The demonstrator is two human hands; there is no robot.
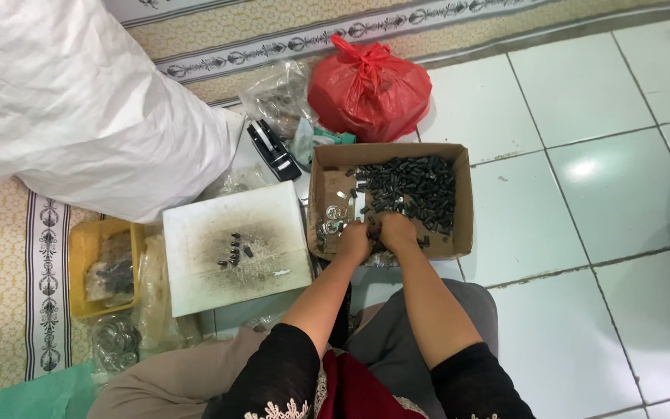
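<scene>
1. Hands: the left hand (353, 242) and right hand (397, 233) lie side by side inside the cardboard box (459, 203), fingers curled into the small black parts (412, 190); whether either grasps anything cannot be told.
2. Clear round pieces (333, 219) lie in the box's left part.
3. Left of the box lies a sooty white board (273, 221).
4. Behind the box sits a knotted red bag (370, 89).
</scene>
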